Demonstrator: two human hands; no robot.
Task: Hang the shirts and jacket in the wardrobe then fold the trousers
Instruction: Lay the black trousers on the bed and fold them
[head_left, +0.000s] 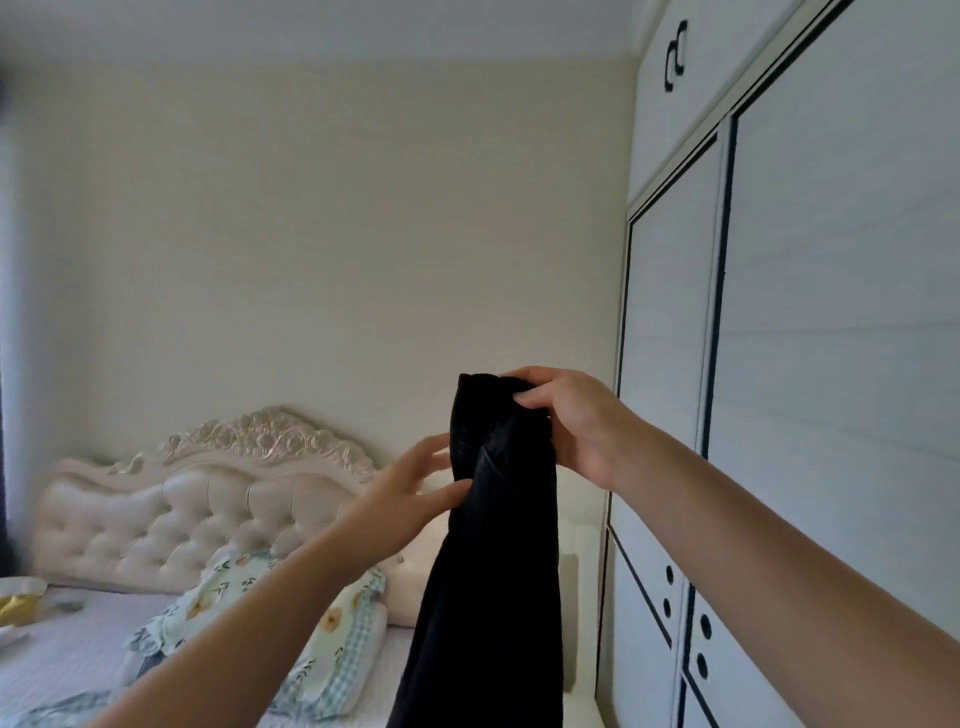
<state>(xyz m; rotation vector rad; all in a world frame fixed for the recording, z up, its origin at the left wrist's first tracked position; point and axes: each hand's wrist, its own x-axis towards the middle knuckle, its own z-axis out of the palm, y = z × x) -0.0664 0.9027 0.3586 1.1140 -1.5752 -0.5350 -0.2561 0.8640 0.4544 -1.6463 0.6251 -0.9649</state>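
The right hand (566, 421) is up high, and it grips the top of a black cloth (493, 571). Its fingers curl over the bunched top edge and the thumb presses on the near side. The left hand (410, 493) is lower and on the left side of the cloth. Its fingers are straight and spread out, not closed round anything. The thumb tip touches the cloth's left edge. Both arms are bare and reach up from the bottom of the picture.

The black cloth hangs straight down from the right hand in the air, and goes past the bottom of the picture. It is long and narrow. It may be the trousers, but it is bunched up, so I cannot tell for sure.

Just to the right of the cloth is the white wardrobe (805, 364). Its big doors have dark lines round them and they are closed. Two dark handles (676, 54) sit on the small doors up top. The low doors have round dark holes (669, 590).

Behind the hands is a plain cream wall (337, 234). Down on the left is a bed (67, 654) with a puffy, carved headboard (182, 509). A flowery pillow (332, 639) lies on the bed, below the left arm.
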